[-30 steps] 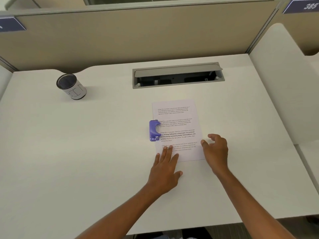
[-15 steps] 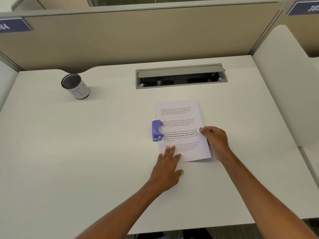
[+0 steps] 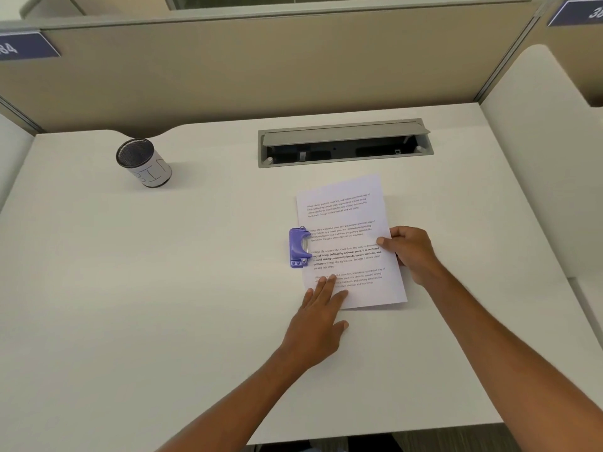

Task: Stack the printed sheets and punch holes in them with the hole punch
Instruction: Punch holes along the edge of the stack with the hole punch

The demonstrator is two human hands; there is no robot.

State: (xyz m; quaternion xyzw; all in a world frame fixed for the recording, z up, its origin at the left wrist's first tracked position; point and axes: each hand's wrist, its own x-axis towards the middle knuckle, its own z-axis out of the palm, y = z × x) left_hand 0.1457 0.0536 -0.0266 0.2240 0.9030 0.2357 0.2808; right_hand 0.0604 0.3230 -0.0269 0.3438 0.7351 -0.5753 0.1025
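The printed sheets (image 3: 350, 243) lie in a stack on the white desk (image 3: 163, 288), a little right of centre, turned slightly askew. A purple hole punch (image 3: 299, 247) sits against their left edge, its mouth over the margin. Behind them is an open cable tray (image 3: 345, 142); far left stands a small can (image 3: 143, 163), well apart. The left hand (image 3: 321, 316) lies flat, fingers straight, fingertips pressing the lower left corner of the sheets. The right hand (image 3: 411, 252) pinches the right edge, thumb on top, fingers curled under.
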